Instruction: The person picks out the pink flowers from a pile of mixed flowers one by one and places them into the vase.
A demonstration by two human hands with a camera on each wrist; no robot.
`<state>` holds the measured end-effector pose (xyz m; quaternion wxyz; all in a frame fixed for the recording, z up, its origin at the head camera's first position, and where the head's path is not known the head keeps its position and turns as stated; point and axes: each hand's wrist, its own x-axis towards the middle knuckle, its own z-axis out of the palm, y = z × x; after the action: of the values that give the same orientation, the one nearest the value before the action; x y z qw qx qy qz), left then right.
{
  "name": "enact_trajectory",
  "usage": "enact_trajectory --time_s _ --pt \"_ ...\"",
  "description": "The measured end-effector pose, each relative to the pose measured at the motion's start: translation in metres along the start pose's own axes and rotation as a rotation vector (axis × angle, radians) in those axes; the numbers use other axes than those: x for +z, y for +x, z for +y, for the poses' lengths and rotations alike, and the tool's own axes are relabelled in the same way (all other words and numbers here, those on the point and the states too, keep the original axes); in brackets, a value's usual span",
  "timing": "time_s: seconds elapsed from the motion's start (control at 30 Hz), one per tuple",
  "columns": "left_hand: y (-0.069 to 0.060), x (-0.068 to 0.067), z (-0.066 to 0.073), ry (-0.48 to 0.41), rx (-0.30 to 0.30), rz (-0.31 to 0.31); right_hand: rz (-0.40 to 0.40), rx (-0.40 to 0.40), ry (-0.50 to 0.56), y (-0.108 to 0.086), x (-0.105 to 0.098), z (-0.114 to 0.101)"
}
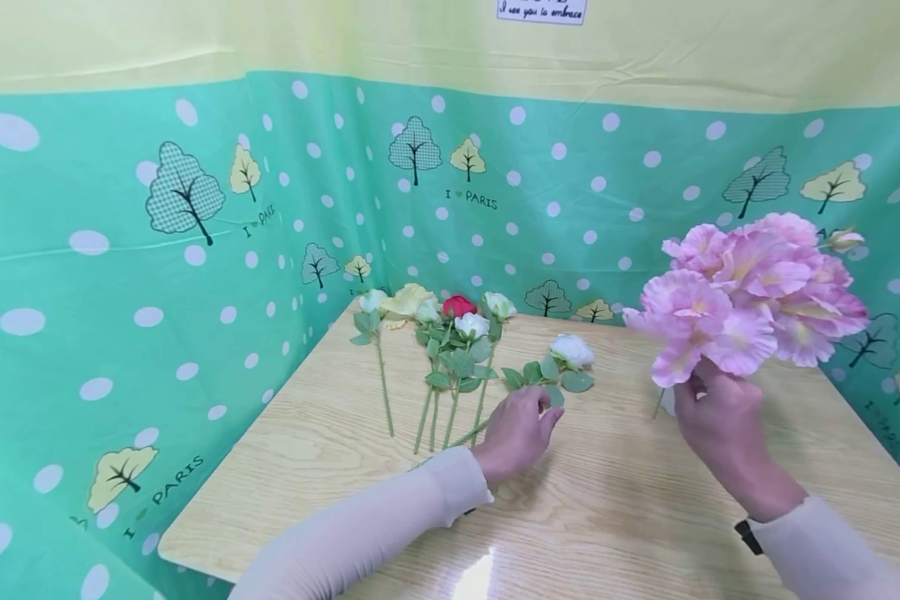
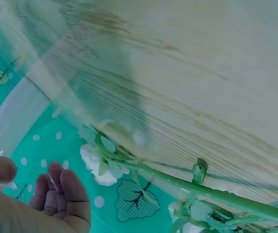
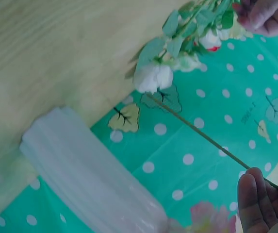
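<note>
My right hand (image 1: 723,425) pinches a thin flower stem (image 3: 197,128), whose bare lower end points away from the fingers. Directly above that hand are large pink artificial flowers (image 1: 765,283); which bloom belongs to the held stem I cannot tell. A white ribbed vase (image 3: 95,170) stands close by in the right wrist view, mostly hidden behind the hand and blooms in the head view. My left hand (image 1: 516,429) has loosely bent fingers and holds nothing. It is over the leafy stem of a white rose (image 1: 572,351) lying on the table.
Several artificial roses lie at the table's back left, among them a red rose (image 1: 459,306), a white rose (image 1: 471,326) and a pale yellow flower (image 1: 408,300). A green dotted curtain (image 1: 480,208) borders the wooden table (image 1: 307,483) at the back and sides.
</note>
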<state>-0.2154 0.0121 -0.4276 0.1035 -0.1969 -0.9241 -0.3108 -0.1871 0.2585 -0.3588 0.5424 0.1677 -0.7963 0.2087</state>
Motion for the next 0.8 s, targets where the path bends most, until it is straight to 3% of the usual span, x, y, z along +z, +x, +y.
enact_trajectory --time_s 0.23,0.5,0.7,0.8 --pt "0.0 -0.001 -0.001 0.01 -0.008 -0.002 -0.046 0.029 -0.06 0.015 -0.011 0.009" --pt "-0.001 -0.001 -0.004 0.017 -0.046 -0.023 0.011 0.018 -0.038 0.04 -0.015 0.009" --pt "-0.001 -0.001 -0.005 0.024 -0.063 -0.036 -0.067 0.107 -0.032 0.057 -0.024 0.008" --pt "-0.001 -0.001 -0.005 0.024 -0.066 -0.033 -0.053 0.124 -0.016 0.065 -0.025 0.009"
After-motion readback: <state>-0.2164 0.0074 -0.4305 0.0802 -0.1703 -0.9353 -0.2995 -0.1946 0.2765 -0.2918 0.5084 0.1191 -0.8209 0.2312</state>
